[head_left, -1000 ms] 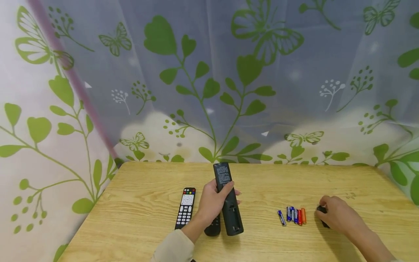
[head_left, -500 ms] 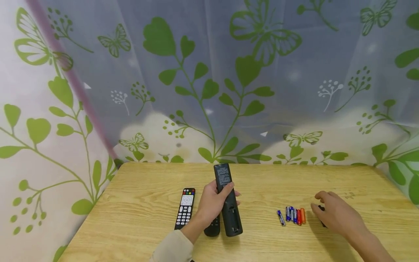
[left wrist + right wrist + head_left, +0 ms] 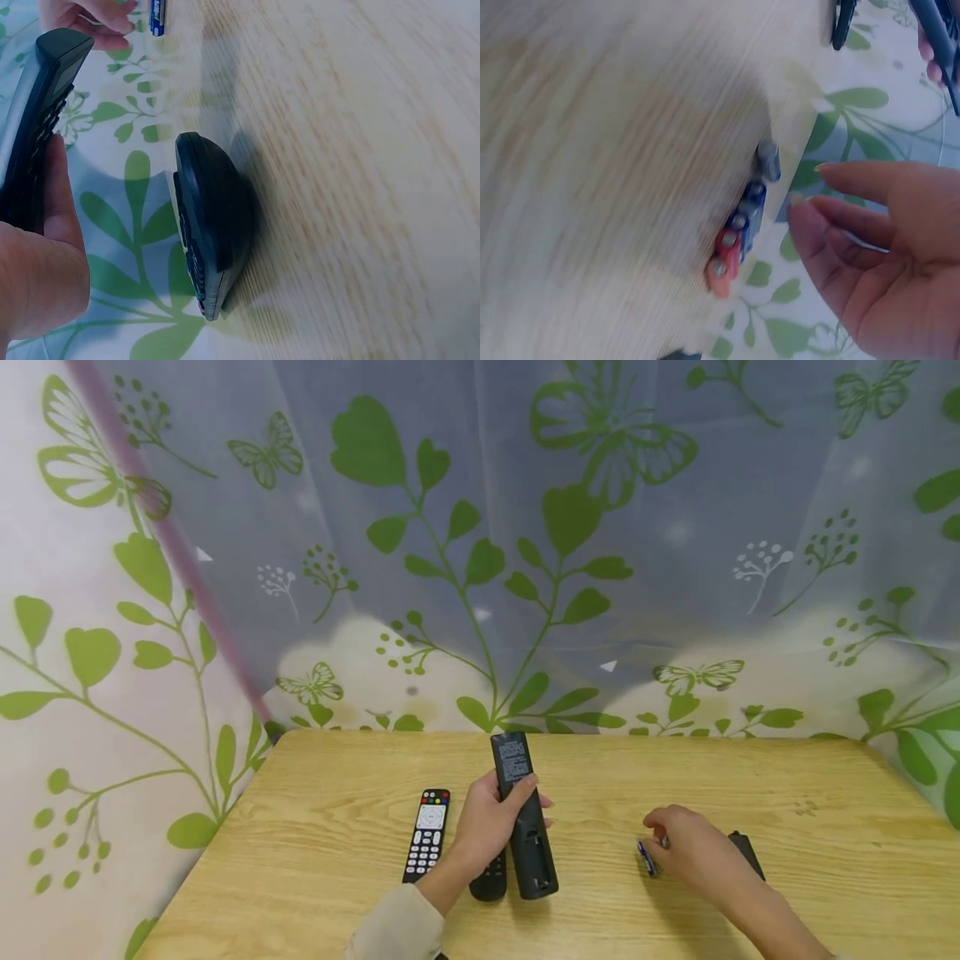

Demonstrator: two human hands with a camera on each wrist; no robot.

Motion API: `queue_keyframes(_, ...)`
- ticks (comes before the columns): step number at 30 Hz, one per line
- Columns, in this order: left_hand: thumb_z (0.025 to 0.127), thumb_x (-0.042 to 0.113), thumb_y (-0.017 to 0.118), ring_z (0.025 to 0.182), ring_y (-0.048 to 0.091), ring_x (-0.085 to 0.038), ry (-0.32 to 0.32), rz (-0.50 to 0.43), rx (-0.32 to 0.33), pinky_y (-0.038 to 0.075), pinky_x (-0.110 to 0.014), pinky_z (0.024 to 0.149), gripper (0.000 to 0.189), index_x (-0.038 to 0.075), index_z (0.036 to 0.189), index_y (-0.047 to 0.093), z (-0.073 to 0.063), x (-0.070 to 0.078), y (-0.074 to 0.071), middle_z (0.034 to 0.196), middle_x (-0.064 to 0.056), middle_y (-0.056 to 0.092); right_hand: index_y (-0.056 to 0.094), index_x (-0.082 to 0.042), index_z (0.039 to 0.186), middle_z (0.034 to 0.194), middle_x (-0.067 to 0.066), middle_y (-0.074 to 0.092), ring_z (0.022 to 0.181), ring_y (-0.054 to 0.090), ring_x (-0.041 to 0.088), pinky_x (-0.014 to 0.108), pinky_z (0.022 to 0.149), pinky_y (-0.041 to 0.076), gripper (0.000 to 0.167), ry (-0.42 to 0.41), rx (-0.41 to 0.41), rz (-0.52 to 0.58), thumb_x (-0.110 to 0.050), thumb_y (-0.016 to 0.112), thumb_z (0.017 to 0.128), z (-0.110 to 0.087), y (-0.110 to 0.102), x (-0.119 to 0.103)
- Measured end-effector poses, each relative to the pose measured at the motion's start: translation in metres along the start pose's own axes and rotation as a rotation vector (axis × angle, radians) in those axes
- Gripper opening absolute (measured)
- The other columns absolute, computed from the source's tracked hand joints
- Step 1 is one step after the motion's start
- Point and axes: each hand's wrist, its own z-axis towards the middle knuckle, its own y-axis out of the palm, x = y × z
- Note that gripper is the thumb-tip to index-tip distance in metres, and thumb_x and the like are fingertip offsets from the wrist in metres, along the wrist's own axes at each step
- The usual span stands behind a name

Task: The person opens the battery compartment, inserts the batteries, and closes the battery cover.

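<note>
My left hand [image 3: 483,822] grips a black remote control [image 3: 534,856], its labelled back facing up. The battery compartment at the remote's near end lies uncovered and vacant. My right hand [image 3: 701,852] hovers over a row of batteries, its fingers loosely bent and holding nothing. In the right wrist view the blue, red and orange batteries [image 3: 729,240] stand side by side, with one more blue-and-silver battery [image 3: 768,160] a little apart. The hand hides most of the row in the head view. A black battery cover [image 3: 747,853] lies on the table, partly behind the right wrist.
A second black remote [image 3: 489,883] lies on the wooden table [image 3: 600,793], partly under the left hand. Left of it is a remote with white buttons [image 3: 426,839]. A curtain with printed green leaves [image 3: 480,560] hangs behind the table's far edge.
My right hand has let go of the black battery cover and moved left over the batteries. The left hand keeps its grip on the remote, nearly still.
</note>
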Motion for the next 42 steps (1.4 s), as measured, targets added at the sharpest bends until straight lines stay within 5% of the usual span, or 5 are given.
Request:
queue_keyframes(16,0.099,0.026,0.054,0.076,0.068,-0.039,-0.014,0.002,0.002,0.058,-0.038,0.066,0.043,-0.004,0.129,0.047,0.000,-0.006,0.002,0.093,-0.016,0.069,0.065,0.007,0.102,0.082,0.008,0.066,0.060,0.058,0.013,0.031,0.053,0.049,0.019,0.094,-0.054,-0.015,-0.003,0.067,0.086,0.005,0.013,-0.009)
queue_keyframes(20,0.099,0.025,0.054,0.074,0.069,-0.036,-0.013,-0.005,-0.005,0.058,-0.039,0.066,0.043,-0.005,0.130,0.046,0.000,-0.006,0.003,0.092,-0.016,0.069,0.067,0.001,0.086,0.068,0.004,0.061,0.052,0.050,0.012,0.028,0.047,0.041,0.004,0.084,-0.039,-0.010,-0.001,0.064,0.088,0.003,0.016,-0.010)
queue_keyframes(25,0.099,0.025,0.055,0.073,0.069,-0.036,0.001,-0.015,-0.006,0.058,-0.039,0.066,0.043,-0.005,0.128,0.047,-0.001,-0.005,0.004,0.091,-0.017,0.069,0.052,-0.010,0.061,0.048,-0.003,0.038,0.044,0.027,0.009,0.023,0.044,0.021,0.031,0.067,-0.012,-0.015,0.001,0.061,0.088,0.003,0.019,-0.012)
queue_keyframes(31,0.099,0.024,0.055,0.072,0.069,-0.035,0.014,-0.023,-0.010,0.058,-0.038,0.067,0.042,-0.005,0.128,0.048,-0.002,-0.004,0.005,0.092,-0.018,0.068,0.042,-0.012,0.058,0.048,-0.006,0.023,0.046,0.016,0.008,0.022,0.045,0.014,0.036,0.054,0.007,-0.009,0.004,0.062,0.083,0.004,0.021,-0.013)
queue_keyframes(42,0.099,0.027,0.055,0.073,0.068,-0.037,0.020,-0.024,-0.002,0.058,-0.038,0.067,0.043,-0.003,0.128,0.047,-0.002,-0.005,0.002,0.091,-0.017,0.069,0.063,-0.003,0.084,0.067,0.001,0.055,0.055,0.048,0.014,0.029,0.049,0.039,0.002,0.060,0.009,0.020,-0.003,0.064,0.083,0.005,0.020,-0.012)
